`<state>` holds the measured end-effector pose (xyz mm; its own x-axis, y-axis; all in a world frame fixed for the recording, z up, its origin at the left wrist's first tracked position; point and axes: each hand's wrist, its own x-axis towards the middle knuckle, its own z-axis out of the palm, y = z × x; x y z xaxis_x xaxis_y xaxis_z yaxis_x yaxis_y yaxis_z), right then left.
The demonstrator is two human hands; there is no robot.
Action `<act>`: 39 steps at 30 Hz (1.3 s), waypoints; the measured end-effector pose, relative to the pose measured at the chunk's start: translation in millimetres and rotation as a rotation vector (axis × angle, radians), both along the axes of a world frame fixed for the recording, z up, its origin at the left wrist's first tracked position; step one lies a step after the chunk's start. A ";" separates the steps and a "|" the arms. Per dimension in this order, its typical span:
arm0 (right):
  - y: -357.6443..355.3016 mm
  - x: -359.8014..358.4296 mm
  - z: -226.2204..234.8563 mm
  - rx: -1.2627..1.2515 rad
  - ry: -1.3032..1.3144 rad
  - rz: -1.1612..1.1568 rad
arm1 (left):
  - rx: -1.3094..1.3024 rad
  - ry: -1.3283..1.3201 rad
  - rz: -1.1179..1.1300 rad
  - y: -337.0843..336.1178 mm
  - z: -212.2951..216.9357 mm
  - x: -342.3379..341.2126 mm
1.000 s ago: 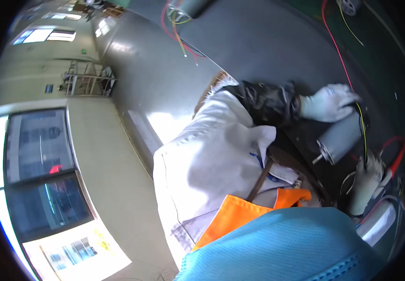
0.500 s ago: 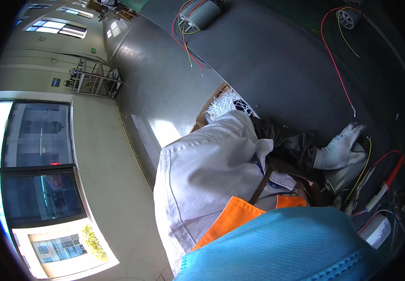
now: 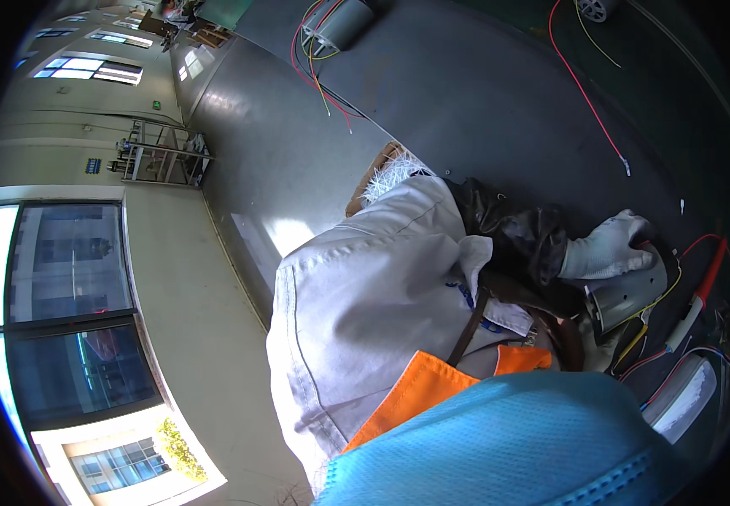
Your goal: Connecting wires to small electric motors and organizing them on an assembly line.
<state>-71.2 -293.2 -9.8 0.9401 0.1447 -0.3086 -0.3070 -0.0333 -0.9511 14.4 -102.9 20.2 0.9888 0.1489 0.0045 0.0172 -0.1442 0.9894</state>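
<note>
My left hand, in a white glove below a black sleeve cover, curls over the end of a grey cylindrical motor. The motor lies tilted close to my body, with a thin yellow wire along its side. Below the motor, part of my right hand shows as a pale glove beside the apron; its fingers are hidden. A red and white pen-shaped tool lies just right of the motor. Loose red, blue and white wires run around it.
A dark work table extends ahead. Another grey motor with wires stands at its far left; a further one is at the far edge, trailing a red wire. A box of white strips sits beside the table.
More of the motor's side now shows below my left hand, which stays on its end. The whole scene has shifted slightly as my head moved.
</note>
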 end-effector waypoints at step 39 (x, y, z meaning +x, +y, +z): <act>55.6 71.6 79.5 -0.283 -0.155 0.521 | -0.047 0.529 -0.522 210.8 72.6 -77.2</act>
<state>0.5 -237.6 69.7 0.8047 0.5298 -0.2677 -0.0415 -0.3996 -0.9157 -62.8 107.9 92.8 0.7994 -0.3525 -0.4865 0.4338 -0.2216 0.8733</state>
